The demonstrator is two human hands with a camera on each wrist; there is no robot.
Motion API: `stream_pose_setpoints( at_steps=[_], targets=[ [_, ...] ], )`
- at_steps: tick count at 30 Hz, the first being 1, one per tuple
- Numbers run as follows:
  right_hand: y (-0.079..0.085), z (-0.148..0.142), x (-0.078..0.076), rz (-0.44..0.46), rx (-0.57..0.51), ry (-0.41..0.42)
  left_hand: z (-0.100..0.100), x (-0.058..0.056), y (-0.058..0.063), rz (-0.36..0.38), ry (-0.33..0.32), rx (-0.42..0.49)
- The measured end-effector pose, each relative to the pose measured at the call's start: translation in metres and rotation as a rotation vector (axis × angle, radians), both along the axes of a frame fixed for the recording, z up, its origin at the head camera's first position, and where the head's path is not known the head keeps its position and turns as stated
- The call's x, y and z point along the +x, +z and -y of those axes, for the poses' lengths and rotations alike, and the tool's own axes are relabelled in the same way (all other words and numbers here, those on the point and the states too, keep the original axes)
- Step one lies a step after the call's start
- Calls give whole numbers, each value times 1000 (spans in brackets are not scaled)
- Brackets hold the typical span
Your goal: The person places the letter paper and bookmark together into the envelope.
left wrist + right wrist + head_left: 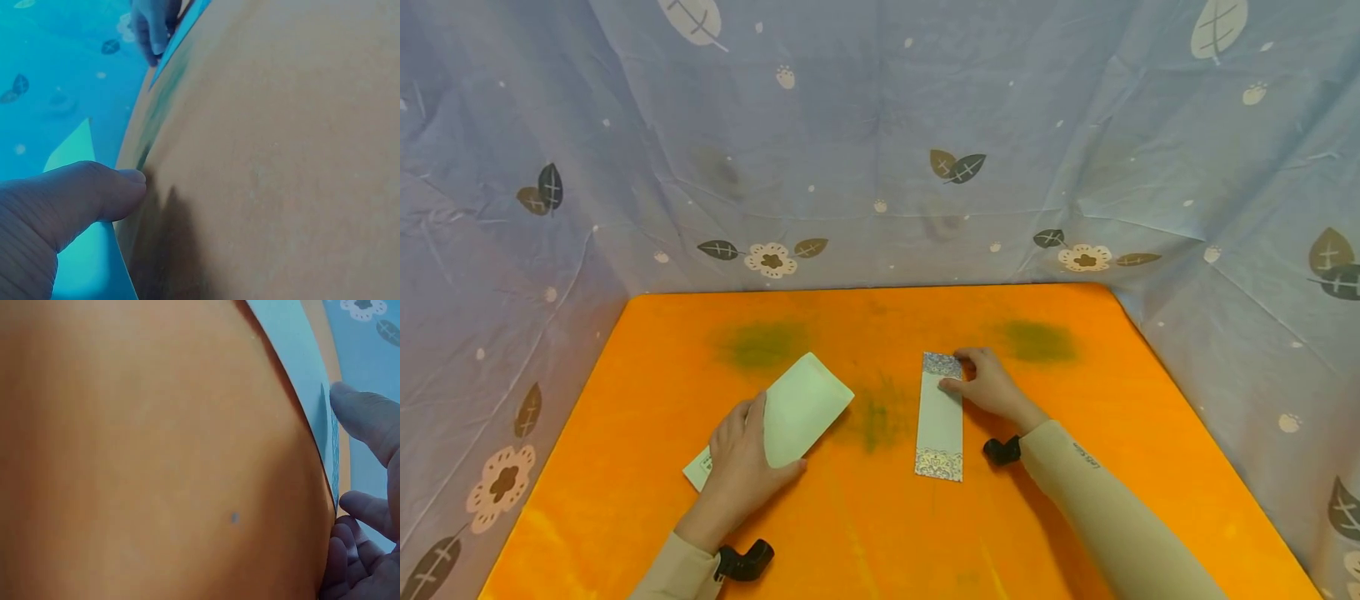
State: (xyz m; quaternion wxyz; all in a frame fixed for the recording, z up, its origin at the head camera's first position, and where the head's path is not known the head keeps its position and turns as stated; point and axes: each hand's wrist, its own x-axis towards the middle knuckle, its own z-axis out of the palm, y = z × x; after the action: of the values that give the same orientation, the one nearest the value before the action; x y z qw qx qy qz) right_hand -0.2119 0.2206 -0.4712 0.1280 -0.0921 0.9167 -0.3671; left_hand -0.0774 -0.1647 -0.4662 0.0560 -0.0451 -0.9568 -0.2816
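On the left, my left hand [741, 462] grips a plain pale-green paper envelope [808, 404], fingers over its far side and thumb along its near edge. The envelope is tilted, and small print shows at its lower left corner. In the left wrist view the thumb lies across the envelope [87, 262]. Right of the middle, a long white card strip [938, 417] with lacy patterned bands at both ends lies lengthwise. My right hand [988, 383] holds its upper right edge between thumb and bent fingers; the right wrist view shows the fingertips right at the strip [300, 369].
An orange cloth [880, 533] with dark greenish patches covers the table. Behind and on both sides hangs a blue-grey curtain [850, 125] printed with leaves and flowers. Black wrist mounts [745, 560] stick out from both cuffs, close above the cloth.
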Motion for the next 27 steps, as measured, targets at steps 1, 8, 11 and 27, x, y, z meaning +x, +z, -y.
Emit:
stream_pose_setpoints(
  at_steps=[1, 8, 11, 27],
  targets=[
    [0, 0, 0, -5, 11, 2, 0, 0, 0, 2, 0, 0],
    [-2, 3, 1, -21, 48, 0, 2, 0, -2, 25, -3, 4],
    [-2, 4, 0, -26, 59, -1, 2, 0, -2, 34, -6, 7],
    [0, 4, -3, -23, 67, 23, 1, 0, -2, 59, -11, 6]
  ],
)
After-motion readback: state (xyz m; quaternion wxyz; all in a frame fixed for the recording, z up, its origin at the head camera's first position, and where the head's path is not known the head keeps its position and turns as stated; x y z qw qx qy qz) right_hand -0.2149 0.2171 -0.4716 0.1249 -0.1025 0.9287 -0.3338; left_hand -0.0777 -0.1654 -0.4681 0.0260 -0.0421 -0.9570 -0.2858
